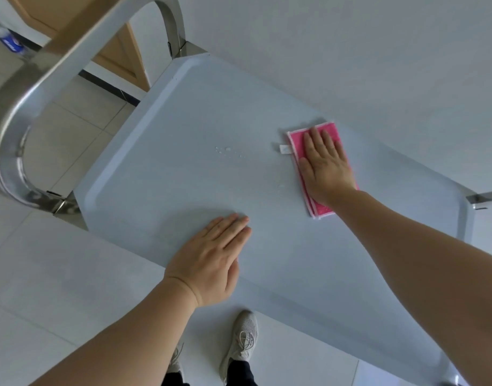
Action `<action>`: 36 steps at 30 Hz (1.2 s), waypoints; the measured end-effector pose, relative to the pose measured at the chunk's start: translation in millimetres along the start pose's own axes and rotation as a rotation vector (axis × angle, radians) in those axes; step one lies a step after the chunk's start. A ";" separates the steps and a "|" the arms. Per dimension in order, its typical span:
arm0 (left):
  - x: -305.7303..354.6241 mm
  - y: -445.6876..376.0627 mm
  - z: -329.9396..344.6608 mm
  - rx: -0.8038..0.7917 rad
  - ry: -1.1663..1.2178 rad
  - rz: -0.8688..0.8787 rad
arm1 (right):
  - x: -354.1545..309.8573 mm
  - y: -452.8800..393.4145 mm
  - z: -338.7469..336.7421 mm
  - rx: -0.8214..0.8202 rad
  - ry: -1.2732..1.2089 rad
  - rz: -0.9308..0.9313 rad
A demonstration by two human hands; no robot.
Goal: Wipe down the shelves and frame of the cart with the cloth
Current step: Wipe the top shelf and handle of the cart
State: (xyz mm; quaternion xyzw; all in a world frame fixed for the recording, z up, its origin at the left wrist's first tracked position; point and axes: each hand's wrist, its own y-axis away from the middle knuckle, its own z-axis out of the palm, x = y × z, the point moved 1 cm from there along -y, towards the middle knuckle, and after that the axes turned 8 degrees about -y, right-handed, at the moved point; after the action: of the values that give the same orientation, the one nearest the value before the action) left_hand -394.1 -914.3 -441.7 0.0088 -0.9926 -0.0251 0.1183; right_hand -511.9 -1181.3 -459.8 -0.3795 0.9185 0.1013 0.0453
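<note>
The cart's top shelf (pixel 161 190) bears a pink cloth (pixel 321 208) (folded), apparently water droplets (pixel 228 151).

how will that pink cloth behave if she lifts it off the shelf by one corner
Probably floppy: the pink cloth lies folded flat under the right hand. Likely light, being thin. Possibly damp, given the water droplets on the top shelf.

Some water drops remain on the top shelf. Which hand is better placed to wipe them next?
The right hand. It already presses flat on the pink cloth, just beside the water drops. The left hand lies bare on the top shelf, probably steadying the cart.
</note>
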 end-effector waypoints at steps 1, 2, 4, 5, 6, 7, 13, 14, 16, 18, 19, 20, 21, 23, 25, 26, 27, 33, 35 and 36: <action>0.1 0.1 -0.9 0.009 0.009 -0.027 | -8.4 5.7 1.4 -0.016 0.005 -0.026; -0.1 0.4 -1.5 0.019 0.015 -0.055 | -17.6 12.6 3.1 -0.036 0.010 -0.046; -0.9 0.7 -1.9 0.044 0.022 -0.091 | -36.2 31.1 8.0 -0.078 0.020 -0.076; -1.1 1.4 -2.1 0.056 0.027 -0.103 | -45.6 42.7 11.0 -0.097 0.023 -0.089; -1.6 2.3 -2.3 0.068 0.037 -0.114 | -55.8 55.5 14.2 -0.111 0.021 -0.101; -2.4 2.4 -2.7 0.083 0.053 -0.124 | -66.1 68.8 17.1 -0.119 0.015 -0.110; -7.1 5.1 -6.4 0.162 0.224 -0.126 | -120.0 151.0 36.3 -0.146 -0.022 -0.135; -7.2 6.2 -6.8 0.169 0.273 -0.140 | -123.8 158.6 38.2 -0.153 -0.032 -0.133; -10.6 5.6 -11.9 0.187 0.393 -0.206 | -126.0 163.5 37.6 -0.150 -0.040 -0.128; -25.0 4.8 -21.0 0.197 0.423 -0.257 | -124.8 161.7 33.8 -0.144 -0.034 -0.129; -38.4 6.5 -25.7 0.194 0.367 -0.257 | -124.2 160.4 32.3 -0.147 -0.027 -0.130; -55.2 9.8 -30.1 0.186 0.284 -0.247 | -123.8 159.6 31.4 -0.154 -0.016 -0.130; -74.1 14.0 -34.3 0.172 0.194 -0.236 | -123.6 159.3 31.1 -0.162 -0.004 -0.130; -114.6 22.3 -40.5 0.129 0.024 -0.232 | -124.9 159.8 31.2 -0.172 0.002 -0.129; -146.7 26.1 -43.2 0.061 -0.100 -0.252 | -128.6 159.9 31.7 -0.177 0.000 -0.126; -156.5 25.8 -43.3 0.038 -0.126 -0.258 | -130.1 160.2 32.2 -0.176 0.001 -0.122; -162.6 25.0 -42.3 0.024 -0.134 -0.260 | -131.6 160.7 32.7 -0.177 0.000 -0.115; -168.0 27.4 -35.0 -0.001 -0.155 -0.249 | -158.8 149.9 32.6 -0.206 0.044 -0.301; -170.0 26.9 -35.7 0.007 -0.155 -0.249 | -167.4 141.6 32.6 -0.227 0.043 -0.359; -169.6 26.7 -35.9 0.005 -0.155 -0.242 | -167.8 138.3 32.2 -0.233 0.035 -0.374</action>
State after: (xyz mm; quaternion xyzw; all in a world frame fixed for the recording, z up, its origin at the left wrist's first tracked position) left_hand -221.2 -885.4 -445.1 0.1269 -0.9905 -0.0371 0.0375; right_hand -490.5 -963.2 -443.4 -0.5478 0.8147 0.1900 0.0029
